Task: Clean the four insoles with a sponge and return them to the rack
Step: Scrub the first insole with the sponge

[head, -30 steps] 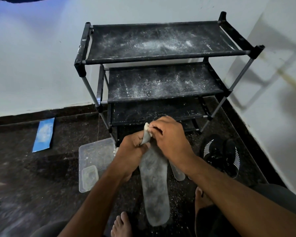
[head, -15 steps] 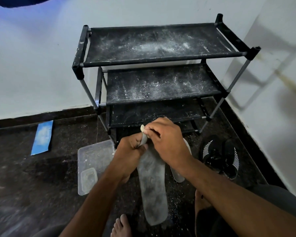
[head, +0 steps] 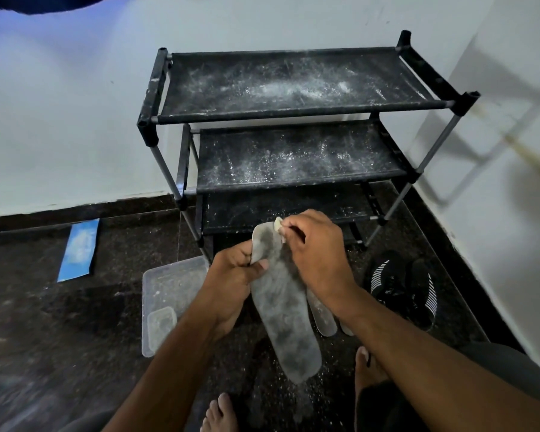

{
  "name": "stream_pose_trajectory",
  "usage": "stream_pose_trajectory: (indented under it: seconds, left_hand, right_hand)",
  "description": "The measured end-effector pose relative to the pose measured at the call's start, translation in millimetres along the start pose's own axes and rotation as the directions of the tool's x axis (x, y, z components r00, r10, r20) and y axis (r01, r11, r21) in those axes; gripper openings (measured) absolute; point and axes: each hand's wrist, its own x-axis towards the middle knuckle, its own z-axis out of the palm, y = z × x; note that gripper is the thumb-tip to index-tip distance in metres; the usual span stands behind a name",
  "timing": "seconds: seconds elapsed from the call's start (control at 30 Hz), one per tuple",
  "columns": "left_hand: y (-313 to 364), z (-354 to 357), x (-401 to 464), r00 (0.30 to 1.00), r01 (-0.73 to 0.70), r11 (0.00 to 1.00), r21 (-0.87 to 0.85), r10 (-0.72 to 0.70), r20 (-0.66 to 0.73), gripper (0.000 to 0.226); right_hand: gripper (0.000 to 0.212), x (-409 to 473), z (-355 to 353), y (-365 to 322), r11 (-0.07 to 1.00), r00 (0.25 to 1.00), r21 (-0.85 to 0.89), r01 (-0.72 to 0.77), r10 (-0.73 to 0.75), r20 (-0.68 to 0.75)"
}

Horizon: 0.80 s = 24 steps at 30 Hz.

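A long grey dusty insole (head: 282, 310) hangs in front of me, its far end up. My left hand (head: 233, 277) grips its left edge near the top, thumb across the face. My right hand (head: 314, 251) pinches a small pale sponge (head: 277, 226) and holds it against the insole's top end. Two more grey insoles (head: 323, 316) lie on the floor behind it, mostly hidden by my right wrist. The black three-shelf rack (head: 293, 163) stands just beyond, its shelves speckled with white dust and bare of insoles.
A clear plastic tray (head: 169, 285) holding a smaller tub lies on the dark floor at left. A blue flat piece (head: 79, 249) lies further left by the wall. Black shoes (head: 402, 285) sit at right near the corner wall. My bare feet (head: 219, 413) show below.
The insole's top end, folded under my hands before, now stands out flat. My right hand with the sponge has slid to that tip. The camera has tilted slightly.
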Motion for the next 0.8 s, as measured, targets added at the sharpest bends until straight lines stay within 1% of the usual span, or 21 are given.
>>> stream_pose_trajectory:
  seconds: [0.07, 0.17, 0.2, 0.33, 0.43, 0.47, 0.57, 0.7, 0.8]
  left_hand:
    - [0.7, 1.7, -1.3, 1.0, 0.015, 0.999, -0.03, -0.015, 0.004, 0.03]
    - [0.9, 2.9, -0.9, 1.0, -0.001, 1.0, 0.003, 0.001, -0.01, 0.033]
    - [0.7, 2.7, -0.1, 1.0, -0.006, 1.0, 0.022, 0.006, -0.011, 0.034]
    - [0.5, 2.8, -0.2, 1.0, 0.007, 1.0, 0.011, -0.007, -0.008, 0.033]
    - [1.5, 2.5, -1.9, 1.0, 0.003, 1.0, 0.001, -0.003, -0.006, 0.033]
    - [1.9, 2.4, -1.7, 1.0, 0.0, 1.0, -0.002, 0.0, 0.004, 0.033]
    - [3.2, 2.4, -0.8, 1.0, 0.006, 1.0, -0.016, -0.005, 0.012, 0.03]
    - [4.4, 1.6, -1.3, 1.0, 0.003, 0.999, -0.046, -0.003, -0.004, 0.03]
    - [4.9, 1.5, -0.4, 1.0, 0.001, 0.998, -0.06, 0.0, 0.017, 0.032]
  right_hand:
    - [0.002, 1.6, -2.1, 0.7, 1.0, 1.0, 0.005, 0.0, 0.0, -0.004]
    - [0.008, -8.7, 1.7, -6.0, 0.995, 0.989, -0.016, 0.099, -0.097, 0.111]
    - [0.01, -9.3, 3.2, -4.4, 0.994, 0.987, -0.031, 0.107, -0.103, 0.123]
    - [0.005, -2.2, -0.2, 3.2, 0.998, 0.998, -0.052, 0.035, -0.032, 0.058]
    - [0.008, -9.1, 2.1, -4.6, 0.992, 0.99, -0.069, 0.101, -0.094, 0.101]
    - [0.008, -9.6, 3.1, -3.9, 0.991, 0.99, -0.078, 0.112, -0.104, 0.096]
    - [0.005, -3.0, 0.5, 2.7, 0.994, 0.998, -0.084, 0.063, -0.06, 0.034]
    - [0.009, -10.1, 3.8, -3.0, 0.986, 0.982, -0.104, 0.132, -0.116, 0.147]
    - [0.008, -3.0, 1.1, 3.4, 0.993, 0.996, -0.103, 0.049, -0.041, 0.084]
